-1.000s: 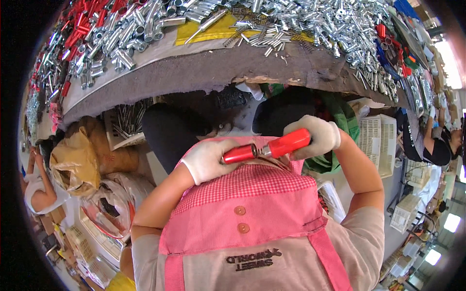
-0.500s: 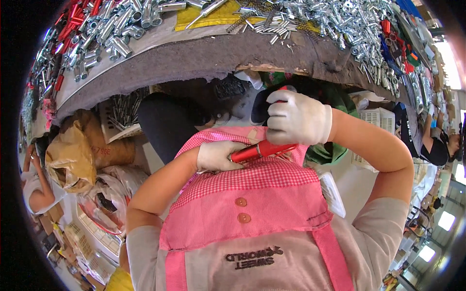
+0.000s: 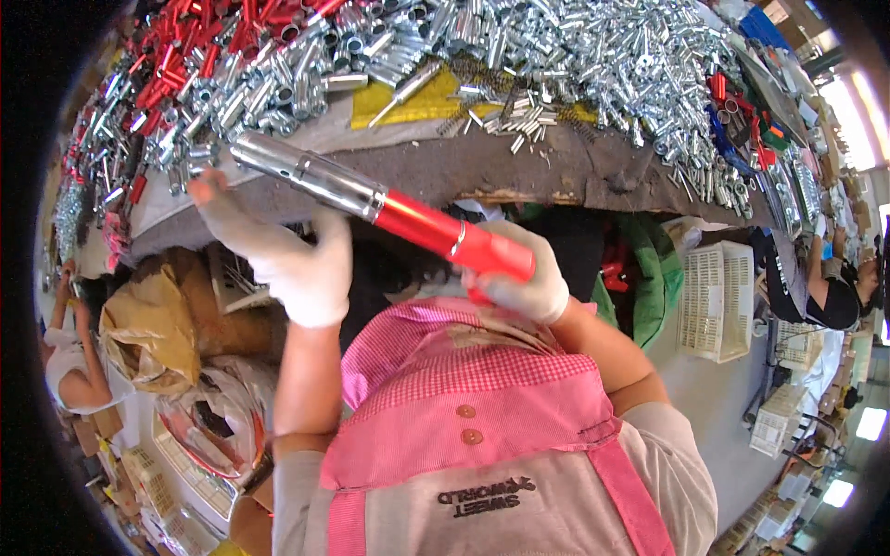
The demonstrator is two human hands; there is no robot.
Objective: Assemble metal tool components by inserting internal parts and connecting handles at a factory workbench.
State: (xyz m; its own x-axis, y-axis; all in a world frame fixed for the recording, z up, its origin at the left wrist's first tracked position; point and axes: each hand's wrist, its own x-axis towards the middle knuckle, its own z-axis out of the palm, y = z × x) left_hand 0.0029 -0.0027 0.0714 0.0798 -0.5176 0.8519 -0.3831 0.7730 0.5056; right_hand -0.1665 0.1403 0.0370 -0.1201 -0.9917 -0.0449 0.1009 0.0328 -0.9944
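Observation:
A long metal tube (image 3: 417,222), red at its lower end and chrome toward the far left, slants across in front of me above my lap. Its red end is gripped by my gloved right hand (image 3: 540,298), fingers wrapped round it. My gloved left hand (image 3: 301,273) is open beneath the chrome part, fingers stretched toward the far left and slightly smeared by motion. Whether the left hand touches the tube I cannot tell. A fingertip of that glove looks bare or reddish. Both hands are over the near side of the bench.
The cloth-covered bench (image 3: 399,176) bears heaps of chrome tubes (image 3: 269,97), red tubes (image 3: 190,60), small metal pins (image 3: 533,120) and springs. Below are a green sack (image 3: 660,283) with red pieces, a white crate (image 3: 718,306) and a brown sack (image 3: 148,320). Other people sit at both sides.
The tube has risen from my lap, and its chrome part now shows. My left hand has let go and moved up and left; my right hand has moved lower, onto the red end.

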